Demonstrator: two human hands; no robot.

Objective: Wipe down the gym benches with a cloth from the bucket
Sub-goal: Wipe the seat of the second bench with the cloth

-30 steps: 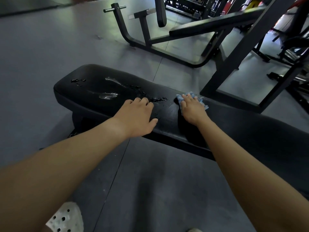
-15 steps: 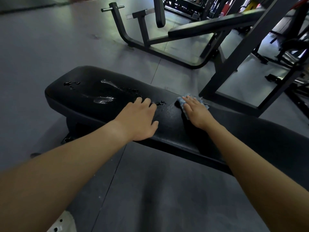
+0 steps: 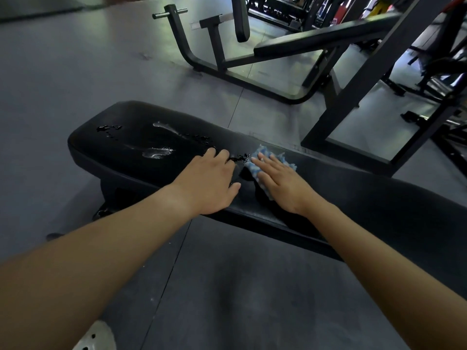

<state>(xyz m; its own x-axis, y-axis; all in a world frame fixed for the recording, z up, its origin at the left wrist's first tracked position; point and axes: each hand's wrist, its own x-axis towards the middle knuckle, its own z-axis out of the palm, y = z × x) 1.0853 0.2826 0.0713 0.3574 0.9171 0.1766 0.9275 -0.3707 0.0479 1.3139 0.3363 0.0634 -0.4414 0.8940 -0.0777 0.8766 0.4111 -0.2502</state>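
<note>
Cloth (image 3: 254, 168) is noted as mottled blue and white, crumpled, flattened on the black padded surface (image 3: 379, 198) about mid-length, toward the far edge; most of it is covered by the right hand (image 3: 280, 181), laid palm-down on it with fingers straight and close together; the cloth's long axis is seen to run across the surface's width, in line with those fingers; the surface itself runs from upper left to lower right; the left hand (image 3: 212, 184) is laid flat just beside the cloth, thumb splayed; wet patches (image 3: 156, 153) are seen further left.
</note>
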